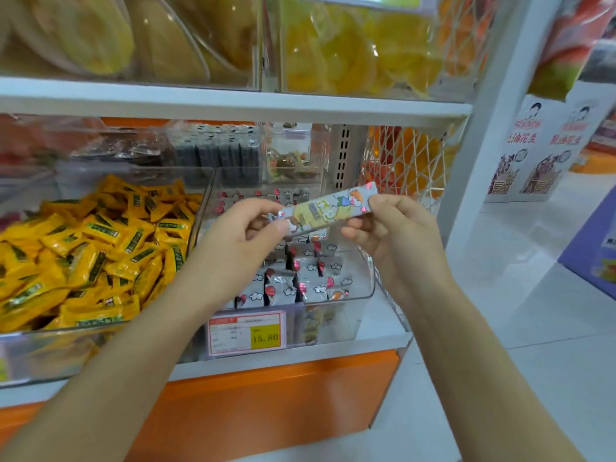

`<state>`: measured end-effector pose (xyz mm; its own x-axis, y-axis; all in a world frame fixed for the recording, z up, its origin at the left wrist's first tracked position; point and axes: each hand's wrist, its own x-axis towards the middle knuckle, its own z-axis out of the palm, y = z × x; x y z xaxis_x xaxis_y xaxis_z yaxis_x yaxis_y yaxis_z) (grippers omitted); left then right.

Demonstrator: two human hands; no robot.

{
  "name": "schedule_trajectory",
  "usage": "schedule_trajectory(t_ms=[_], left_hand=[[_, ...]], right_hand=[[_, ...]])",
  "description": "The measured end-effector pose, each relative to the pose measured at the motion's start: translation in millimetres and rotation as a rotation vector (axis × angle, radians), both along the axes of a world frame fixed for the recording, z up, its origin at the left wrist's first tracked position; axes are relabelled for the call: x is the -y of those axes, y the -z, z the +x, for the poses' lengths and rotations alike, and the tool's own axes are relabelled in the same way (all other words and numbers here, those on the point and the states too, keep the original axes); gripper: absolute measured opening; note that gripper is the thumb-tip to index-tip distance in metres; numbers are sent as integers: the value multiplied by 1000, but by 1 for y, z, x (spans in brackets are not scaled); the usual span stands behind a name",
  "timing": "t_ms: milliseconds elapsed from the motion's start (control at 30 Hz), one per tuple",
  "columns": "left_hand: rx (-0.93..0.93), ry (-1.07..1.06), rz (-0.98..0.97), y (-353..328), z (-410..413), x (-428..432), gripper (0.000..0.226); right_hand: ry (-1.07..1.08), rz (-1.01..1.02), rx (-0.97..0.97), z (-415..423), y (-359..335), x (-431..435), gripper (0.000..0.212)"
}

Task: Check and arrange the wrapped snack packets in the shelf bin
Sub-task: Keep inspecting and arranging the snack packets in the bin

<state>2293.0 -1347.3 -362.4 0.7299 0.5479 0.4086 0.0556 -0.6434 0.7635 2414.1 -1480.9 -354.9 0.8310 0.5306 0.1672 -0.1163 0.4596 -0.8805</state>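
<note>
A long grey snack packet (328, 208) with cartoon print is held level above the clear shelf bin (368, 288). My left hand (243, 235) pinches its left end between thumb and fingers. My right hand (393, 228) pinches its right end. Below, several grey wrapped packets (300, 278) with red and white marks stand in rows inside the bin; my hands hide part of them.
A bin of yellow packets (86, 251) stands to the left. A price tag (248, 333) reading 15.80 hangs on the bin's front. White netting (403, 161) closes the shelf's right side. Dark packs (220, 151) and more bins sit behind, yellow snacks (350, 51) above.
</note>
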Motion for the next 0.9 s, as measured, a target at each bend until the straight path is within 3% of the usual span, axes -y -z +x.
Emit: schedule_trajectory(t_ms=[333,533,767,900], left_hand=[[237,5,-780,-4,-1,-1,16],[367,91,-1027,-7,-2,-5,15],[463,162,-1264,-8,-3,-7,17],[377,195,-1188,-6,-3,-7,23]], right_hand=[[-232,12,-185,1,6,-5,11],[-290,1,-182,6,5,0,9],[-256,2,-43,7,7,0,17],[-181,-14,62,7,8,0,15]])
